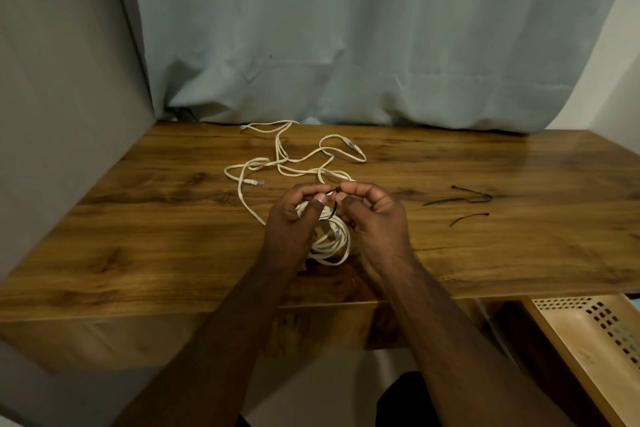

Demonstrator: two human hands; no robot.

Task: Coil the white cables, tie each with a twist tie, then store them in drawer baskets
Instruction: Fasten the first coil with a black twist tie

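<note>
Both hands, left hand (294, 218) and right hand (372, 215), pinch a black tie (335, 203) in their fingers above the coiled cable (332, 241); spare ties (464, 198) lie at three o'clock.

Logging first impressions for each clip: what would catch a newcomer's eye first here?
Both hands, left hand and right hand, meet mid-table, pinching a black tie over a coiled white cable. Behind them a loose white cable sprawls across the wooden table; spare black ties lie to the right.
</note>
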